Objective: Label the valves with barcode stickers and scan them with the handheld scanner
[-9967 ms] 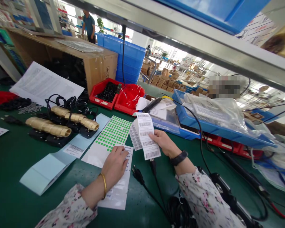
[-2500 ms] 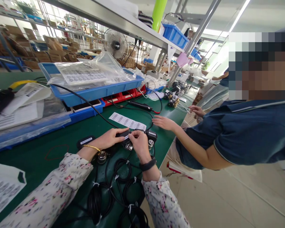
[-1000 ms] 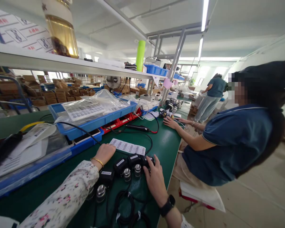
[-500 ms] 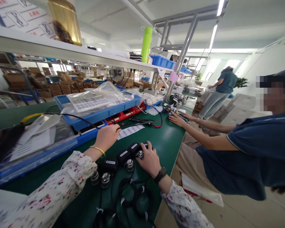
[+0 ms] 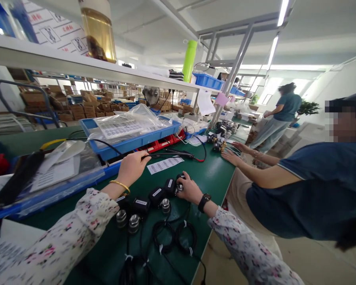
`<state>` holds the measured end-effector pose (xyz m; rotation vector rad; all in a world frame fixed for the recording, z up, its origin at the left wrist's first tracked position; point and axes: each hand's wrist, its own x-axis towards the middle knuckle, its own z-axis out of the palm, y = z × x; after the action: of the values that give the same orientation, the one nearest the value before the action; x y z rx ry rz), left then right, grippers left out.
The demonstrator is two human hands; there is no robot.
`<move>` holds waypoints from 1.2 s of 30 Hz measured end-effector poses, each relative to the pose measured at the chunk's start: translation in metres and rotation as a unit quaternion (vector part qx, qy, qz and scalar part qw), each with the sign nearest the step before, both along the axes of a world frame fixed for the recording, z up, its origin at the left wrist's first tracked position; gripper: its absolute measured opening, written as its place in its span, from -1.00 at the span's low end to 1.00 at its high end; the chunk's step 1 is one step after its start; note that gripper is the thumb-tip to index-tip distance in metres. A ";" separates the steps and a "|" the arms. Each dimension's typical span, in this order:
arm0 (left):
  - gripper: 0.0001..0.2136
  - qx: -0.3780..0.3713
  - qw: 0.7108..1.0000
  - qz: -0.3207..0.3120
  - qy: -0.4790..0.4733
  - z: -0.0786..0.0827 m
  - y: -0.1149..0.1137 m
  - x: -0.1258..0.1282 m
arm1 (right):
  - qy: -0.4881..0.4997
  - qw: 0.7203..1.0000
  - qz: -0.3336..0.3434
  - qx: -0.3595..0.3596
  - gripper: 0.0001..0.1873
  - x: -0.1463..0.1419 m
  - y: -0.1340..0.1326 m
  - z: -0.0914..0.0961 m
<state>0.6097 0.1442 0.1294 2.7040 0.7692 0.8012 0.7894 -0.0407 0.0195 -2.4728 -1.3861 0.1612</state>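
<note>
Worktop (image 5: 209, 170): green; bears the boxes, coils and strip, all within the person's reach.
Boxes (image 5: 156, 194): five made out, black, in a slanting row; the one by the left wrist is partly hidden. White labels face up, seemingly so they read from above.
Fittings (image 5: 165, 205): metal, on the boxes' near side, turned towards the person; this likely lets the cables run off without crossing the labels.
Right hand (image 5: 192, 190): fingers bent, opened only as wide as what they grip; has hold of the end box (image 5: 180, 177) and its fitting, at the row's far end, apparently to steady or align it.
Left hand (image 5: 132, 168): closed in a pinch, raised near the blue tray (image 5: 136, 142); seems to hold the black cord (image 5: 108, 144), perhaps to lift it over the strip. Exact grip too small to tell.
Strip (image 5: 165, 164): barcode-printed, flat, beyond the boxes, between them and the red bins (image 5: 163, 144); probably set there to be handy to both hands.
Coils (image 5: 163, 239): black cable, on the near side of the row, bound with white ties, presumably against tangling.
Co-worker (image 5: 302, 178): in blue, to the right; co-worker's hands (image 5: 231, 157) at other parts further along, well apart from the boxes.
</note>
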 end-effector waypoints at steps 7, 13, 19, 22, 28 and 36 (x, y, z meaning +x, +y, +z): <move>-0.78 -0.023 1.000 0.005 -0.020 0.000 0.002 -0.011 | 0.004 0.998 0.010 0.054 -0.78 -0.002 -0.005 -0.007; -0.77 -0.028 0.999 -0.006 -0.045 -0.004 0.004 -0.016 | 0.027 0.993 -0.010 0.112 -0.73 0.007 0.002 -0.011; -0.75 -0.036 0.997 -0.014 -0.069 -0.005 0.007 -0.020 | 0.031 0.987 -0.033 0.152 -0.73 0.027 0.035 -0.009; -0.76 -0.039 0.996 -0.012 -0.076 -0.003 0.009 -0.024 | 0.022 0.986 -0.046 0.161 -0.72 0.036 0.060 -0.004; -0.78 -0.038 0.997 -0.001 -0.067 0.001 0.013 -0.031 | 0.006 0.989 -0.066 0.134 -0.66 0.045 0.108 0.003; -0.79 -0.017 1.000 -0.002 -0.024 -0.001 0.019 -0.033 | -0.013 0.995 -0.052 0.087 -0.57 -0.023 0.105 0.019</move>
<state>0.5770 0.1633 0.1281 2.6464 0.7586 0.8405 0.7665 0.0644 0.0388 -2.4027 -1.2211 -0.0139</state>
